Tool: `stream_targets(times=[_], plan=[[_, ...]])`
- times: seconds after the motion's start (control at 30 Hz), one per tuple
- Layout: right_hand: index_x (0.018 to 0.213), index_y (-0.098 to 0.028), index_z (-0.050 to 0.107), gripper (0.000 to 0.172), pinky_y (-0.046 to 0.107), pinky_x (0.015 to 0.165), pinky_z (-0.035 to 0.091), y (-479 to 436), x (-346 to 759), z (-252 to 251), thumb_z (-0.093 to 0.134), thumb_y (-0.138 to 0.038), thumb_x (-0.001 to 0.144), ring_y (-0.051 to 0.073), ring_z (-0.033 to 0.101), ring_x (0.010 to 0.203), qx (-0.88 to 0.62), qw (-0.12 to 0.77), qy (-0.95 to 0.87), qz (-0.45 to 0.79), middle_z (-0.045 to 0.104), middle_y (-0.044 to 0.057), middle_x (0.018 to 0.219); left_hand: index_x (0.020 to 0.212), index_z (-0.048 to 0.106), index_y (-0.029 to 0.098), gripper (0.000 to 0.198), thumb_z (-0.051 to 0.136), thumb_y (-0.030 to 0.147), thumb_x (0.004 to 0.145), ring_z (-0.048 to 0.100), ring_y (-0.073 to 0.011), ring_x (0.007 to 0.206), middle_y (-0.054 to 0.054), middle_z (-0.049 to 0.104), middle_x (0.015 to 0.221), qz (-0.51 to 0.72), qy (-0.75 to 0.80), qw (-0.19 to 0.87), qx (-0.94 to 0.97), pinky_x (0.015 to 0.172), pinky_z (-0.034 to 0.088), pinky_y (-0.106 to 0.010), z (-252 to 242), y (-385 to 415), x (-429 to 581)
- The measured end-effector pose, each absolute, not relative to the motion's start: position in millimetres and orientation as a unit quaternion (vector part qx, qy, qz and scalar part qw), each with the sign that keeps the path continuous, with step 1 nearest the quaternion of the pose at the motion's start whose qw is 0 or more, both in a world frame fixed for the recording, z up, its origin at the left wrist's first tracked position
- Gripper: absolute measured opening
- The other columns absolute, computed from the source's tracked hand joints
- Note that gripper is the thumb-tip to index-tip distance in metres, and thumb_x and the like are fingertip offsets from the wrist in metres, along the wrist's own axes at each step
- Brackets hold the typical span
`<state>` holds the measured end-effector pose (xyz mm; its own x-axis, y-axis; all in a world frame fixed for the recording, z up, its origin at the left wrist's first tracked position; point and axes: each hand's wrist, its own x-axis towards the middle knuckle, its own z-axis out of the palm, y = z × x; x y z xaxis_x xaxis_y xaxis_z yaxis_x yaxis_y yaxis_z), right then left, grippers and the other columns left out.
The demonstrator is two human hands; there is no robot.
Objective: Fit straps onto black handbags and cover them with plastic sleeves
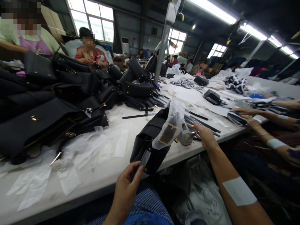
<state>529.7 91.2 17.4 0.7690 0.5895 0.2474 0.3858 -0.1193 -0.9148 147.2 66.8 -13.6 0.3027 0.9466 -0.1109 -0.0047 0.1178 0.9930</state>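
A black handbag (pixel 150 128) stands tilted at the table's front edge, before me. My left hand (pixel 128 181) pinches a black strap end (pixel 144 158) with clear film on it, at the bag's near side. Crumpled white wrapping with a brown patch (pixel 168 133) covers part of the bag's right side. To the right, my right hand (pixel 206 135) has its fingers drawn together at a grey metal-looking object (pixel 186 136) and some black strips (pixel 201 123). Its fingertips are partly hidden, so what they grip is unclear.
A heap of black handbags (pixel 77 90) fills the table's left side. Clear film scraps (pixel 82 153) lie in front of it. A metal post (pixel 161 53) rises behind my bag. At right, other people's hands (pixel 252 120) work over black strips. A white sack (pixel 201 187) sits below.
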Motion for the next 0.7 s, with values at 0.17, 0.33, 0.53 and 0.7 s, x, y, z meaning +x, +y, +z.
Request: stream_targets(times=[0.17, 0.33, 0.53, 0.7], plan=[[0.083, -0.016, 0.080, 0.038, 0.034, 0.076, 0.058, 61, 521, 22, 0.079, -0.051, 0.069, 0.027, 0.070, 0.095, -0.725, 0.600, -0.295, 0.163, 0.078, 0.012, 0.097, 0.098, 0.073, 0.017, 0.040, 0.069, 0.054, 0.081, 0.067, -0.0220, 0.078, -0.006, 0.075, 0.087, 0.400, 0.442, 0.607, 0.525, 0.060, 0.049, -0.025, -15, 66, 146], [0.077, -0.013, 0.078, 0.037, 0.029, 0.053, 0.058, 44, 518, 8, 0.089, -0.042, 0.056, 0.017, 0.066, 0.057, -0.714, 0.626, -0.230, 0.212, 0.076, 0.012, 0.077, 0.099, 0.072, 0.018, 0.037, 0.069, 0.051, 0.082, 0.068, -0.0223, 0.085, -0.005, 0.076, 0.086, 0.401, 0.440, 0.616, 0.517, 0.064, 0.049, -0.025, -19, 65, 145], [0.067, -0.012, 0.073, 0.022, 0.022, 0.039, 0.051, 45, 521, -7, 0.088, -0.025, 0.058, 0.009, 0.055, 0.040, -0.717, 0.644, -0.149, 0.223, 0.072, 0.009, 0.062, 0.101, 0.071, 0.017, 0.035, 0.067, 0.048, 0.085, 0.067, -0.0228, 0.089, -0.006, 0.075, 0.088, 0.394, 0.434, 0.624, 0.517, 0.069, 0.050, -0.026, -19, 66, 144], [0.067, -0.013, 0.073, 0.014, 0.020, 0.037, 0.049, 53, 523, -13, 0.084, -0.019, 0.062, 0.009, 0.053, 0.040, -0.721, 0.646, -0.125, 0.216, 0.073, 0.008, 0.062, 0.102, 0.072, 0.017, 0.035, 0.067, 0.048, 0.086, 0.067, -0.0210, 0.082, -0.007, 0.075, 0.089, 0.403, 0.424, 0.627, 0.515, 0.064, 0.049, -0.025, -21, 65, 146]])
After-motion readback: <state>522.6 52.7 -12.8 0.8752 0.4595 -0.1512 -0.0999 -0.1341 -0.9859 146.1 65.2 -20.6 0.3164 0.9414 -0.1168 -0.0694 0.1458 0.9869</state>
